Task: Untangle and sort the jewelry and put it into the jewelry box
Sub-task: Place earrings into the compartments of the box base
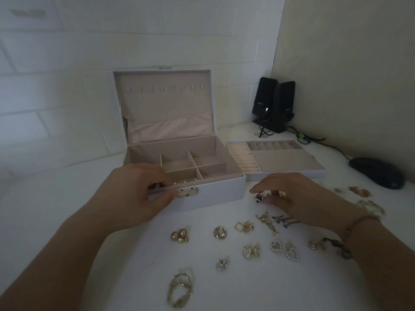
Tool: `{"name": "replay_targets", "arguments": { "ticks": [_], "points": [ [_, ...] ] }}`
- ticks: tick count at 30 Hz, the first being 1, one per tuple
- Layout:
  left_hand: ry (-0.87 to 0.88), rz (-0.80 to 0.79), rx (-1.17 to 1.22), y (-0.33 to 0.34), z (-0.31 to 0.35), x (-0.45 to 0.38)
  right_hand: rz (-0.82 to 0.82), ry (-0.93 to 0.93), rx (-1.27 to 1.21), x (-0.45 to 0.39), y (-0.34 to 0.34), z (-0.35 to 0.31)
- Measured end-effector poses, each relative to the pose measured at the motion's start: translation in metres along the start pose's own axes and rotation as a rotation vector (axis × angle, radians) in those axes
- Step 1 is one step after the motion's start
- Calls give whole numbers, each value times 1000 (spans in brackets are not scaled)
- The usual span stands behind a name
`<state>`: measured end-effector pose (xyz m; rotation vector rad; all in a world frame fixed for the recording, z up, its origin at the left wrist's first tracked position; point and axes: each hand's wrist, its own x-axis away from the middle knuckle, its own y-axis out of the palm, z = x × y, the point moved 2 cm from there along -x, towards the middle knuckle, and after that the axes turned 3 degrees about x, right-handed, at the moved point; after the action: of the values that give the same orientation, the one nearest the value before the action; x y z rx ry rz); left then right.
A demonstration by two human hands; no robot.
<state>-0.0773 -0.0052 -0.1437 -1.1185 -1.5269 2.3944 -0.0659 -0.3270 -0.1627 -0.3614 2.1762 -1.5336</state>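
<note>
The left hand [137, 194] pinched the box [202, 189] front rim; the right hand [289, 194] held rings [261, 196] in a narrow grip above earrings [251, 251] on the desk [112, 277].

White bench [67, 221] carried open jewelry box [202, 189] at centre, removed tray insert [285, 162] just right of it. Loose gold earrings [221, 232] and chain bracelet [179, 290] lay scattered near. Speakers [272, 102] and mouse [377, 172] sat far right.

Dim rm; white brick wall [67, 63]; white table [67, 209]
</note>
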Motion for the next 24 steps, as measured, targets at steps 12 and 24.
{"name": "replay_targets", "arguments": {
  "ticks": [12, 24],
  "points": [
    [74, 197, 121, 3, 16, -3, 384, 443, -17, 29, -56, 56],
    [124, 180, 134, 11, 18, -4, 560, 723, -240, 52, -73, 102]
  ]
}}
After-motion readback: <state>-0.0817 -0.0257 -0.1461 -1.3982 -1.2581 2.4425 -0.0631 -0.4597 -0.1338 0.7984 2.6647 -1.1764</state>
